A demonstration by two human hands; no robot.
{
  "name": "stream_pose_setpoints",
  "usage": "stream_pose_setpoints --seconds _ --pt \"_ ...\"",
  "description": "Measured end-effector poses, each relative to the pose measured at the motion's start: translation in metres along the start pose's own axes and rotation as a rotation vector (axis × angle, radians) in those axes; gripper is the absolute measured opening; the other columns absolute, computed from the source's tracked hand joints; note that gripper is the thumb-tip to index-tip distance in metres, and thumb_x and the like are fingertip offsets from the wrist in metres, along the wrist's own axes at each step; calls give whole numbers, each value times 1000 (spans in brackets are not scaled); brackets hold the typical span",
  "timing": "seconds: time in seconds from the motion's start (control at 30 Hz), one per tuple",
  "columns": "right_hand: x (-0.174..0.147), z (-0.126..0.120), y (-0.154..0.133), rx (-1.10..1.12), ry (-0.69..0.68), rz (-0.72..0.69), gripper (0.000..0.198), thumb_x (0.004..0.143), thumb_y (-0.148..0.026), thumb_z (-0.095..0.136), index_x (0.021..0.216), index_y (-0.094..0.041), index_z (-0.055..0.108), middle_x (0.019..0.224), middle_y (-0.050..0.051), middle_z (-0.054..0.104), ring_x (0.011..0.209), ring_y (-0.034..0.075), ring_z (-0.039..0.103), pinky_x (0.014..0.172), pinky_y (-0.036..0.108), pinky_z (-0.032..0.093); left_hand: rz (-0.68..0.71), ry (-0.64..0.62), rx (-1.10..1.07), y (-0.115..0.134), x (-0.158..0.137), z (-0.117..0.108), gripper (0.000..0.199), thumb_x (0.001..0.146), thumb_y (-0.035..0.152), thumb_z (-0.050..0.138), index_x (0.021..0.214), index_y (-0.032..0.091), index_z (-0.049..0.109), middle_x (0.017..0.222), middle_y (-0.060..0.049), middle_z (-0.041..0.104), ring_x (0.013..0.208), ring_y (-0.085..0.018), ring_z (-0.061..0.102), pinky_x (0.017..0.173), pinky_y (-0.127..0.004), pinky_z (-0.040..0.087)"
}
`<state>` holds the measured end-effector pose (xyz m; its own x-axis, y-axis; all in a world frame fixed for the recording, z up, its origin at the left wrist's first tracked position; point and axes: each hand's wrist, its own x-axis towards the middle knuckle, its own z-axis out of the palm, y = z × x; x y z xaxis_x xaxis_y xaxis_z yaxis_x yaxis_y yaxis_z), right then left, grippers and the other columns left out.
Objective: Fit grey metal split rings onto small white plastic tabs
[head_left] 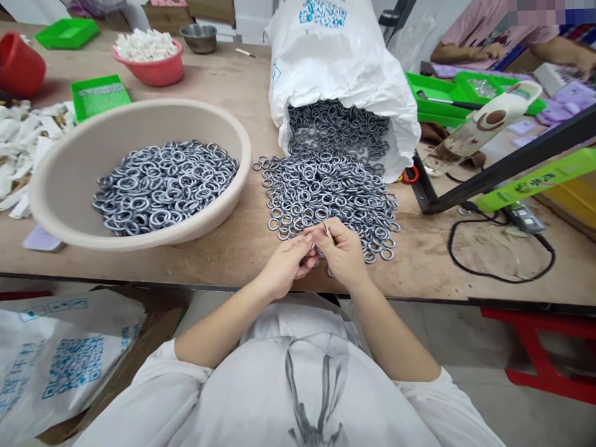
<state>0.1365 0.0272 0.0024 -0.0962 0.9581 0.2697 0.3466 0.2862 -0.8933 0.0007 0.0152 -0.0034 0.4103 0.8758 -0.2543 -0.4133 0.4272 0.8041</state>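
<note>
My left hand [290,263] and my right hand [342,253] meet at the near edge of a pile of grey rings [329,190] on the table. A thin, pale, stick-like tool [328,233] pokes up from my closed right hand; its other end is hidden. The fingers of my left hand are pinched together, touching the right fingertips. Whatever they grip is mostly covered, with only a small greyish bit showing. More grey rings [167,182] lie in a large beige basin [52,173] on the left. Behind the pile, a white sack [336,59] lies tipped with rings at its mouth.
White plastic parts [12,152] are heaped at the far left, near a green tray [100,93] and a red bowl [150,71]. On the right stand a black metal frame [511,157], a looped cable [500,278] and a bottle [471,136]. Another person [496,31] sits beyond.
</note>
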Motion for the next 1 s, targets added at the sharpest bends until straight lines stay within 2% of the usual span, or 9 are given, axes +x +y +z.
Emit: stream_pose_setpoints --seconds 0.1,0.23,0.37,0.47,0.6,0.67,0.8,0.87,1.0 --pt "-3 -4 2 -61 -3 3 43 91 -61 48 82 -21 60 78 3 62 74 17 56 70 30 44 -4 22 -22 4 -2 -2 44 77 55 67 70 18 44 54 6 41 42 -2 26 38 -16 12" --pt "-14 -8 -4 -270 -105 -125 40 97 -51 44 74 -21 56 70 2 56 67 15 52 64 28 37 -15 45 -67 5 -3 -3 43 78 52 67 69 18 42 52 7 38 41 -2 25 39 -15 13" --pt "-20 -5 -9 -390 -138 -164 40 97 -48 44 69 -20 52 68 1 53 64 13 48 61 27 32 -28 56 -92 4 -4 -3 40 78 48 68 71 19 41 52 8 37 40 -2 24 39 -15 14" --pt "-14 -7 -4 -389 -159 -142 44 97 -50 42 65 -21 48 65 0 52 62 13 46 59 27 31 -31 -3 -65 4 -9 0 39 79 48 66 70 19 41 52 8 35 40 -2 22 39 -15 14" --pt "-5 -19 7 -410 4 5 49 99 -53 37 63 -21 45 58 -1 47 58 14 44 57 27 29 -72 -163 -7 10 -20 1 44 79 52 66 64 18 43 50 6 37 41 -3 25 39 -17 17" --pt "-9 -22 8 -485 1 28 45 98 -53 40 70 -21 53 65 0 54 63 15 50 59 27 31 -35 -105 -14 16 -21 -5 42 79 51 66 65 17 46 51 5 41 41 -3 28 40 -18 19" --pt "-31 -14 5 -801 -237 24 31 90 -52 58 85 -22 65 87 4 65 74 18 58 59 28 30 112 153 23 27 -16 -28 28 78 40 68 87 15 62 67 1 59 43 -3 38 40 -19 24" --pt "-40 -7 5 -918 -312 38 26 92 -46 57 87 -22 66 90 5 65 75 18 59 57 29 27 140 228 47 29 -12 -38 29 76 33 69 100 16 65 77 -1 65 46 -4 43 41 -19 27" --pt "-39 -5 6 -857 -340 67 18 95 -30 51 90 -20 65 91 7 64 79 19 59 60 28 30 116 257 95 25 -9 -42 20 72 29 64 86 16 64 77 -1 63 47 -6 44 42 -20 29"
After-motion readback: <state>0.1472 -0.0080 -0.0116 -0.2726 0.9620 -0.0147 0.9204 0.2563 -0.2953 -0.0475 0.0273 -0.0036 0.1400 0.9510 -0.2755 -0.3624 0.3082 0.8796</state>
